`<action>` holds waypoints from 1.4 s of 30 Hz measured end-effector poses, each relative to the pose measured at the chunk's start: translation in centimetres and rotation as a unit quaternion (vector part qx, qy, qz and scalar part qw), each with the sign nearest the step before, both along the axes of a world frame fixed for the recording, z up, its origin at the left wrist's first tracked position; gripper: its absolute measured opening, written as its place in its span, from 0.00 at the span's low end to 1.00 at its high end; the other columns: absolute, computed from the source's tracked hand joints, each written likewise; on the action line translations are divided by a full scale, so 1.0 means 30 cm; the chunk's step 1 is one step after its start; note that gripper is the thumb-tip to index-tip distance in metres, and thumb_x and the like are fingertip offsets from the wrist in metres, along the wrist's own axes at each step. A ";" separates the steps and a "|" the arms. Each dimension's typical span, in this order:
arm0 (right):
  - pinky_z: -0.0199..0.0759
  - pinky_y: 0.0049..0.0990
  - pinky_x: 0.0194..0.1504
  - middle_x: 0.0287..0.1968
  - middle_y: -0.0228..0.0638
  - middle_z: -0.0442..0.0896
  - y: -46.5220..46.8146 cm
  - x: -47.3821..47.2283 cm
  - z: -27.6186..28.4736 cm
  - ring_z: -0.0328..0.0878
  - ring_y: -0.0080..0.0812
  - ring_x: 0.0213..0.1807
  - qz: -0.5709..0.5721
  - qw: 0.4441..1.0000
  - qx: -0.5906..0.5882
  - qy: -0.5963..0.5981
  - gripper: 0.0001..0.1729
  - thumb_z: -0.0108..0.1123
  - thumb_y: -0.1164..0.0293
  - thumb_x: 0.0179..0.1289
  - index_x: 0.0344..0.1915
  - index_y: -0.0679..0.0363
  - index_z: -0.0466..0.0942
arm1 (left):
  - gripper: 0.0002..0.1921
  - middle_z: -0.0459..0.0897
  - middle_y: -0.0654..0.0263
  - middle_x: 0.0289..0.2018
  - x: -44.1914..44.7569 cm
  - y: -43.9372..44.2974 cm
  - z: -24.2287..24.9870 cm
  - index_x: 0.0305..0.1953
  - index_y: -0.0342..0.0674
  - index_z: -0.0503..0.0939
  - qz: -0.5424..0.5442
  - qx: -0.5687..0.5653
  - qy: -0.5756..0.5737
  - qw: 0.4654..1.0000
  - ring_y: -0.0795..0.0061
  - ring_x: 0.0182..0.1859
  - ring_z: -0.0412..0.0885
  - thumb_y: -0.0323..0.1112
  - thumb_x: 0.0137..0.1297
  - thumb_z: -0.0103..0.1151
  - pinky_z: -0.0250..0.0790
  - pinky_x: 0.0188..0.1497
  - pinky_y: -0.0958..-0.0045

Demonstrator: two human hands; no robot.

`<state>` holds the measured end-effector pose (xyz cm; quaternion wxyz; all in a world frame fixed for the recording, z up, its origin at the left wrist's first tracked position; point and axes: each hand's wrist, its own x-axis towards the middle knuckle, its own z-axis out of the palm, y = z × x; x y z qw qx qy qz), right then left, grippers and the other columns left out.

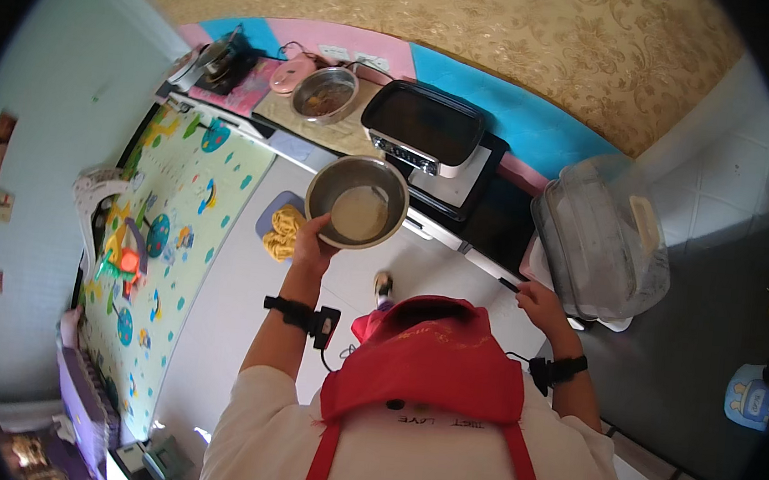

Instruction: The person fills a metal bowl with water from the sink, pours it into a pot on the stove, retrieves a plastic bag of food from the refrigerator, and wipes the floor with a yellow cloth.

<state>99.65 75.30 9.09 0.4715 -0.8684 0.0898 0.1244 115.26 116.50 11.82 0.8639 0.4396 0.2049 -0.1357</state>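
My left hand [315, 246] grips the near rim of a round metal bowl [321, 197], with a pale layer visible at its bottom. The bowl is held out over the floor by the counter's front edge. On the right, my right hand [538, 304] is closed on the end of a slim black object [509, 285], perhaps a handle; its kind cannot be told. Beyond the held bowl, a second metal bowl [343, 103] with reddish-brown contents stands on the counter. Beside that bowl is an electric oven [402, 151] with a black top tray.
A lidded clear plastic container [586, 251] stands at the counter's right end. A pink appliance [292, 74] and a pot [216, 61] sit further left. Yellow cloth [283, 234] lies in a grey basin on the floor, near a patterned play mat [202, 245].
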 end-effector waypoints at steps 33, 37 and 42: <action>0.71 0.25 0.39 0.37 0.41 0.78 0.169 0.110 0.036 0.77 0.29 0.36 -0.374 0.922 0.047 0.083 0.16 0.51 0.71 0.58 0.45 0.70 0.71 | 0.15 0.71 0.64 0.26 1.315 -0.135 -0.308 0.36 0.41 0.68 -0.245 0.291 -0.051 0.924 0.73 0.24 0.69 0.35 0.45 0.57 0.62 0.24 0.72; 0.71 0.25 0.40 0.37 0.42 0.78 0.160 0.102 0.024 0.77 0.29 0.37 -0.374 0.922 0.046 0.089 0.16 0.51 0.71 0.59 0.45 0.71 0.71 | 0.20 0.72 0.60 0.30 1.370 -0.136 -0.349 0.40 0.35 0.67 -0.197 0.347 -0.084 0.913 0.68 0.33 0.71 0.34 0.44 0.58 0.64 0.36 0.68; 0.71 0.26 0.40 0.38 0.42 0.78 0.155 0.091 0.009 0.77 0.29 0.38 -0.374 0.922 0.036 0.097 0.16 0.50 0.72 0.58 0.45 0.70 0.71 | 0.20 0.73 0.47 0.37 1.451 -0.139 -0.424 0.42 0.32 0.66 -0.219 0.528 -0.124 0.811 0.51 0.43 0.71 0.37 0.48 0.53 0.62 0.46 0.63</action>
